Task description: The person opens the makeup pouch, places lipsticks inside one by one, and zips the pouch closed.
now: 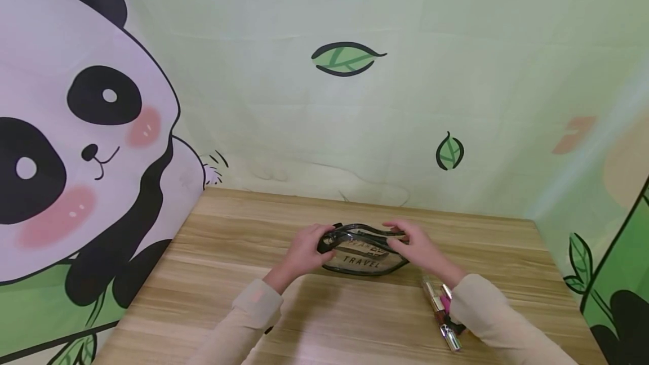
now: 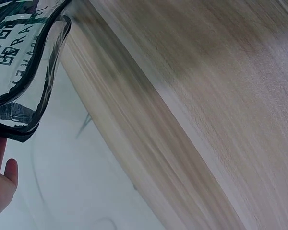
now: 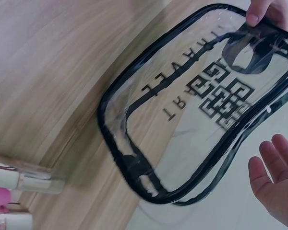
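A clear toiletry bag [image 1: 362, 263] with black piping and the printed word TRAVEL stands at the middle of the wooden table. My left hand [image 1: 306, 249] holds its left end, thumb in front and fingers behind. Close to its upper right edge is my right hand [image 1: 418, 246]. The right wrist view shows the right hand [image 3: 278, 177] with loosely spread fingers beside the black rim, and the left hand [image 3: 266, 13] gripping the bag's far end. A corner of the bag [image 2: 19, 72] fills the upper left of the left wrist view.
Near my right forearm lie slim tubes with silvery caps [image 1: 448, 337] and a pink item [image 1: 445, 303], partly hidden by the sleeve. Behind the wooden table [image 1: 203, 275] hangs a pale green cloth [image 1: 253, 100] with a printed panda and leaves.
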Demonstrator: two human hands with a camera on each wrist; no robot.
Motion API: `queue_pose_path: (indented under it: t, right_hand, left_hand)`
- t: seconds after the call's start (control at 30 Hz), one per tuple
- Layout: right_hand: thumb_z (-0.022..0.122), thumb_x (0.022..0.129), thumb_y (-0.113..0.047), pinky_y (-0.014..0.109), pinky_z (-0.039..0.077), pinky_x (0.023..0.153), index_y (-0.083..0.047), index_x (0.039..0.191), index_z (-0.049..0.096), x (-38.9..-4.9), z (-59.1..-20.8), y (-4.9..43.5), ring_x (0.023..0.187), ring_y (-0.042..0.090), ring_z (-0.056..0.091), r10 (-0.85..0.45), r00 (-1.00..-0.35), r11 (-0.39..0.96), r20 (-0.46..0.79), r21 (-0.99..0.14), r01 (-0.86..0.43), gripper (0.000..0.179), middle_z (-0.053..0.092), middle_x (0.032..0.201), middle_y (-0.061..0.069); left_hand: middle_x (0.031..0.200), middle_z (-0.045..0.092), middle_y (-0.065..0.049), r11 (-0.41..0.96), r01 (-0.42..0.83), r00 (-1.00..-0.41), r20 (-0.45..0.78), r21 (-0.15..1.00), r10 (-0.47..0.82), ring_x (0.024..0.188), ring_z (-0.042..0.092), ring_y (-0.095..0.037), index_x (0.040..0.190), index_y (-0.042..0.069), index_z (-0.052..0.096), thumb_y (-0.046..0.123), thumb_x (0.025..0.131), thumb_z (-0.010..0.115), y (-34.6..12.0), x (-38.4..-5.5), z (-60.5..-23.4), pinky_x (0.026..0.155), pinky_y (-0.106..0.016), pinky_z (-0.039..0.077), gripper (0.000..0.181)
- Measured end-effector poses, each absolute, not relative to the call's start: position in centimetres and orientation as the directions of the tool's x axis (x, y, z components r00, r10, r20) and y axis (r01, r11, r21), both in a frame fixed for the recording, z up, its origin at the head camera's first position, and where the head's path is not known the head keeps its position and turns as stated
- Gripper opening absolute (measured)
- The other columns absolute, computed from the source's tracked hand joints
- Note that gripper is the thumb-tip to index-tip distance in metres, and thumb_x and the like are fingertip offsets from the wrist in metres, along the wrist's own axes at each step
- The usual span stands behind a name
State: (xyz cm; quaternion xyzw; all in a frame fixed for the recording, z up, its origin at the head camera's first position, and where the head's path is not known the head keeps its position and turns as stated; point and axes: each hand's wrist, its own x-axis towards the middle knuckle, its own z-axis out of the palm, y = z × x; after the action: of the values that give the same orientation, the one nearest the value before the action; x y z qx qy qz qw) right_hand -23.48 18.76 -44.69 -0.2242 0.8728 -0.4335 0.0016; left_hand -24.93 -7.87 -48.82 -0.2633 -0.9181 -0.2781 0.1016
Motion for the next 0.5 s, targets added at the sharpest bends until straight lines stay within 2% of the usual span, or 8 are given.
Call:
queue_pose_path:
  t: [0.3,0.5]
  right_hand:
    - [0.054,0.083,-0.014,0.049,0.041,0.088,-0.003,0.118,0.052,-22.4,-43.3,16.9,0.108,0.031,0.050,-0.456,-0.858,0.534,0.238,-0.697,-0.477,0.037,0.054,0.119,0.015]
    - [0.057,0.081,-0.012,0.048,0.039,0.092,-0.002,0.112,0.057,-21.9,-42.4,15.7,0.110,0.032,0.050,-0.512,-0.796,0.522,0.322,-0.619,-0.587,0.032,0.055,0.117,0.017]
  left_hand:
    - [0.108,0.060,-0.005,0.674,0.576,-0.817,0.357,0.462,0.453,0.097,0.058,-0.020,0.114,0.010,0.053,0.022,0.072,0.069,-7.8,-24.6,-48.7,0.081,-0.036,0.048,0.046]
    - [0.107,0.059,-0.005,0.666,0.597,-0.801,0.383,0.447,0.460,0.097,0.058,-0.020,0.114,0.012,0.053,0.021,0.071,0.070,-7.6,-24.5,-48.7,0.082,-0.035,0.047,0.047]
